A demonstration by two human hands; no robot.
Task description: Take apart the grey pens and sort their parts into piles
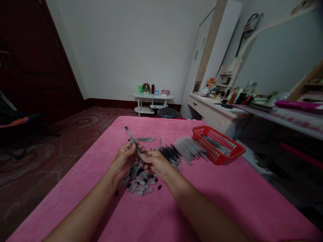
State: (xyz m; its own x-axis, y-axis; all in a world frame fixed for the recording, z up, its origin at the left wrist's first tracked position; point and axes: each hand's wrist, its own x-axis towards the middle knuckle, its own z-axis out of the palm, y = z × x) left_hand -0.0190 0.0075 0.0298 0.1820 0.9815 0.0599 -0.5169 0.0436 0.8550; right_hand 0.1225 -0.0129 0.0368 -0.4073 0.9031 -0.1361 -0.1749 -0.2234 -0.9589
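Observation:
Both of my hands meet over the pink-covered table around one slim pen with a dark upper end, held at a slant. My left hand pinches it around the middle. At its lower end, my right hand has its fingers closed on it; the fingers hide that tip. Below the hands lies a loose pile of clear pen caps with small black plugs among them. Beyond the hands rest several pens laid side by side. Right of my right hand are black-tipped refills and clear pen barrels.
A red plastic basket holding more slim pieces stands at the right of the pink cloth. Farther right is a dresser with bottles. A small white stand is by the far wall, and a dark door at left.

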